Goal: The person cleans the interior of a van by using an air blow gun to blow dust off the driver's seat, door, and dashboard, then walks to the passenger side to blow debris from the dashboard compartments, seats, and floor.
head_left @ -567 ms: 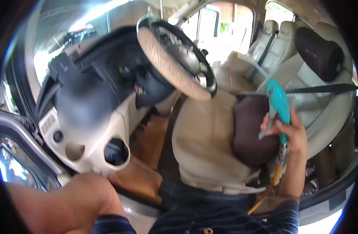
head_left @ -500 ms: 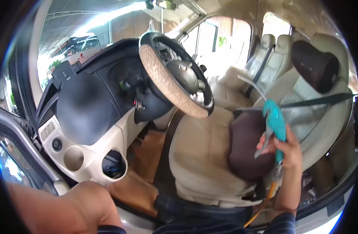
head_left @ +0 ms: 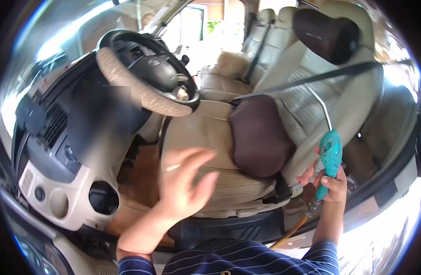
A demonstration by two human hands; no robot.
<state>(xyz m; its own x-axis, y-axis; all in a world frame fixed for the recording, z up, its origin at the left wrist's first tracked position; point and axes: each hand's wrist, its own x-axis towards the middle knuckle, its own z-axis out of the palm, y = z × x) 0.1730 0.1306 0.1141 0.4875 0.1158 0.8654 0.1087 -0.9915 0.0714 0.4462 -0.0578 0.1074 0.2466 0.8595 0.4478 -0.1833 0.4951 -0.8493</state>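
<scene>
Teal and trailing an orange hose (head_left: 290,232), an air blow gun (head_left: 331,149) sits gripped in the right hand (head_left: 333,183) beside the near rear corner of the driver's seat (head_left: 199,123), metal nozzle (head_left: 324,107) angled toward the backrest (head_left: 295,107), while the left hand (head_left: 185,185), fingers open, hovers by the near front corner.

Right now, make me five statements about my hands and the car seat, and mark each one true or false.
1. The right hand holds a teal hose gun. True.
2. The left hand grips the steering wheel. False: it is open, with nothing in its grasp.
3. A dark cushion lies on the seat. True.
4. The hose on the gun is blue. False: it is orange.
5. A dark seat belt crosses the seat's back. True.
</scene>
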